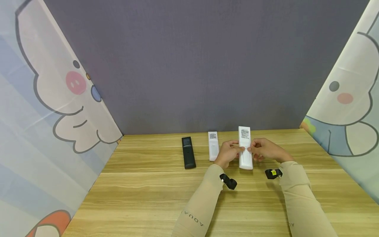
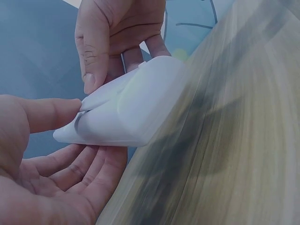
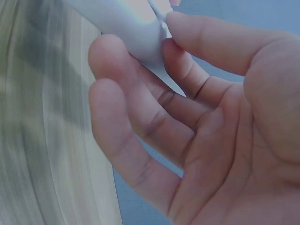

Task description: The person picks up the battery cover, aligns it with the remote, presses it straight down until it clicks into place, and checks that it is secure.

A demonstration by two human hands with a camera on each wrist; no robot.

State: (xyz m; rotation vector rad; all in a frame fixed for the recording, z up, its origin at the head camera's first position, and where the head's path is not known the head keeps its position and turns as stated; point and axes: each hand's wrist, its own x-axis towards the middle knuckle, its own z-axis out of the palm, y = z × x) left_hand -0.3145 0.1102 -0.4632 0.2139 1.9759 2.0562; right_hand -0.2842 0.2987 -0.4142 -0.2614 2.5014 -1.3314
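Note:
A white remote control (image 1: 244, 140) is held back side up above the wooden table, its printed label at the far end. My left hand (image 1: 227, 154) grips its left side, with the thumb on top and the fingers underneath. From the right side my right hand (image 1: 268, 150) pinches it, the thumb on the back near the left thumb. In the left wrist view, a dark seam marks the back of the remote control (image 2: 140, 110) by the left thumb. The right wrist view shows the remote control (image 3: 129, 28) against the fingers, with its far part out of frame.
Left of my hands a second white remote control (image 1: 213, 148) lies back side up. Farther left lies a black remote control (image 1: 188, 154). The wooden table (image 1: 142, 197) meets a grey panel (image 1: 189, 82) behind, and cartoon-print cloths (image 1: 44, 131) hang at both sides.

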